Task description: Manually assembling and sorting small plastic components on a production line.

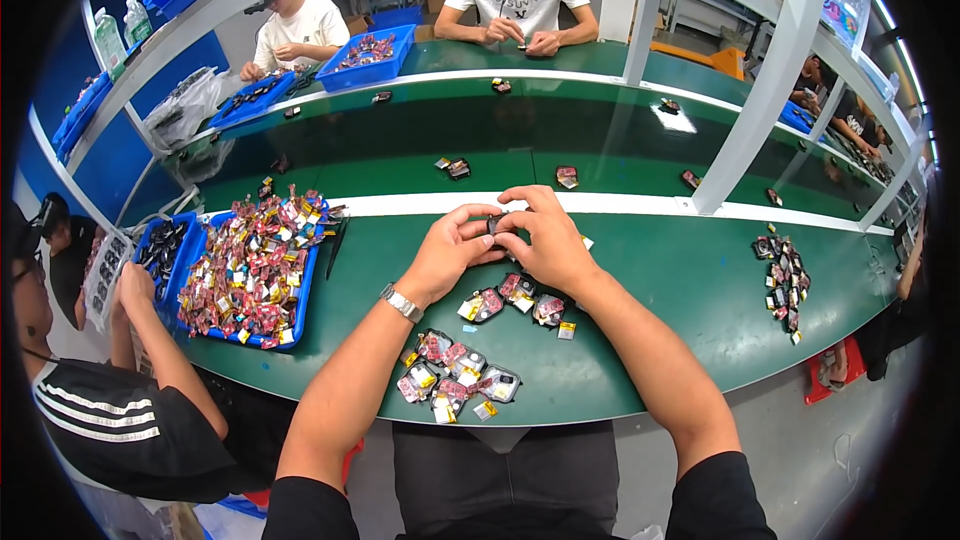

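Both of my hands meet over the green table, fingers pinched around a small black plastic part [492,226]. My left hand [450,252], with a metal watch on its wrist, grips it from the left, and my right hand [550,242] closes on it from the right. Fingers cover most of the part. Just below my hands lie a few black casings [518,290] with red circuit boards and small silver-and-yellow battery cells. Nearer to me is a cluster of similar casings [466,365], and one loose battery cell [486,410] lies beside it.
On the left stands a blue tray [303,290] heaped with red boards and cells, beside a smaller blue tray [188,275] of black parts. More assemblies [785,285] lie at right. A white rail [620,205] and post [765,80] edge the dark conveyor [370,135]. Co-workers sit left and opposite.
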`<state>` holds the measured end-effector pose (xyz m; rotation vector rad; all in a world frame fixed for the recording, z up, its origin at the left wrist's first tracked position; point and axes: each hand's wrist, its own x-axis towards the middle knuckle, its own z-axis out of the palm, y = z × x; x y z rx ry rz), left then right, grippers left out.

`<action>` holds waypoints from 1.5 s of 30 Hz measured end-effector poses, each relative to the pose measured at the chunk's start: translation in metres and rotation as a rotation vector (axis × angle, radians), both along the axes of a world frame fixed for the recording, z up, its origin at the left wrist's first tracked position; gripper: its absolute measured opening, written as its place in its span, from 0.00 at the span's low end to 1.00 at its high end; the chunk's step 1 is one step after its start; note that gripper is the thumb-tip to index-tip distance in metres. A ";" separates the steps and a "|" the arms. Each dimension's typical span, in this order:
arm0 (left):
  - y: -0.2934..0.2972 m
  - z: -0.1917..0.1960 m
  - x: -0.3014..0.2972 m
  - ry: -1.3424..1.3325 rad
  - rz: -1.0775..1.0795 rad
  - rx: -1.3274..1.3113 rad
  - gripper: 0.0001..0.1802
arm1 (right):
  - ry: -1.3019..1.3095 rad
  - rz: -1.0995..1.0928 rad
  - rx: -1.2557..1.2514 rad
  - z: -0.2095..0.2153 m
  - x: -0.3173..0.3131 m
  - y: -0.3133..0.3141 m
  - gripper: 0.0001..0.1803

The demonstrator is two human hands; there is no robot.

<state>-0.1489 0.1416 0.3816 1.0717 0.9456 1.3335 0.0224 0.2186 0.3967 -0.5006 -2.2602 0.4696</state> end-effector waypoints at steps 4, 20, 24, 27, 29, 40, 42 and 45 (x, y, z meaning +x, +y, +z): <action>0.001 -0.002 -0.003 -0.032 -0.013 -0.004 0.19 | -0.008 0.085 -0.012 0.001 0.003 0.000 0.05; 0.001 -0.005 -0.004 -0.106 -0.044 0.001 0.18 | 0.157 -0.077 -0.026 -0.014 -0.005 -0.011 0.06; 0.002 -0.008 -0.005 -0.117 -0.024 -0.016 0.18 | 0.157 -0.044 -0.061 -0.015 -0.006 -0.011 0.07; 0.001 -0.008 -0.006 -0.129 -0.014 -0.012 0.18 | 0.153 -0.060 -0.079 -0.012 -0.007 -0.014 0.08; 0.001 -0.007 -0.004 -0.116 -0.007 0.002 0.18 | 0.150 -0.070 -0.092 -0.013 -0.008 -0.014 0.08; 0.001 -0.005 0.001 -0.109 0.050 0.028 0.16 | 0.174 -0.074 -0.084 -0.011 -0.009 -0.012 0.08; 0.000 -0.005 0.002 -0.110 0.064 0.016 0.15 | 0.182 -0.073 -0.085 -0.013 -0.011 -0.012 0.08; 0.000 -0.006 0.003 -0.117 0.064 0.030 0.15 | 0.190 -0.055 -0.103 -0.013 -0.012 -0.012 0.08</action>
